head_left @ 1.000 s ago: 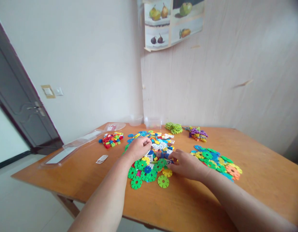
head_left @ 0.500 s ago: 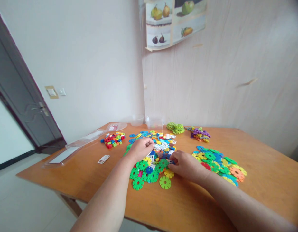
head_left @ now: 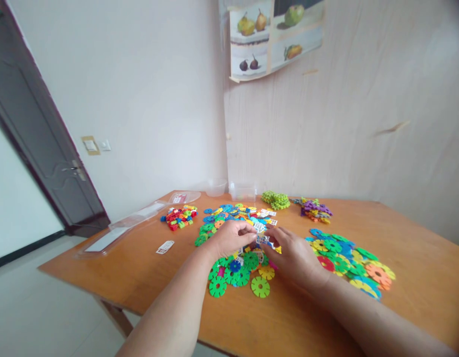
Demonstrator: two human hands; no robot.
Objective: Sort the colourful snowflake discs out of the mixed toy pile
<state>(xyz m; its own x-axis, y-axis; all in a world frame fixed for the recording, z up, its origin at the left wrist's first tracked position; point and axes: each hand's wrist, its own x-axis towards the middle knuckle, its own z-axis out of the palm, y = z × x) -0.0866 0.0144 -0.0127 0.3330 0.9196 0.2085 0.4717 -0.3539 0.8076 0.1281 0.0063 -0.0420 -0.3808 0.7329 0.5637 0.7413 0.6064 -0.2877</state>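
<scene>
a head-worn view looks down on a wooden tabletop (head_left: 419,267) strewn with bright plastic building toys. the person's left hand (head_left: 232,239) and right hand (head_left: 294,255) meet above the middle heap (head_left: 229,214). both have their fingertips pinched closed on a small white lattice piece (head_left: 262,240), held just clear of the heap between the two hands.

what could go wrong: the piece looks thin and slight, so an off-centre squeeze could flip it out of the pinch. it would then drop among the look-alike white pieces below (and be hard to pick out again). both forearms lie low over the loose green discs (head_left: 260,286), and the right wrist sits just beside a flat spread of discs (head_left: 348,253). a sideways drag of either arm could sweep some of them toward the near edge.

hard to make out: the fingers cover the piece's edges, so it may be one lattice piece or two pressed together. the part of the heap under the palms is hidden. farther back, a pile of small bricks (head_left: 179,216) and a clear tray (head_left: 118,230) are too small to show detail. a fruit poster (head_left: 274,37) is cut off at the top.
</scene>
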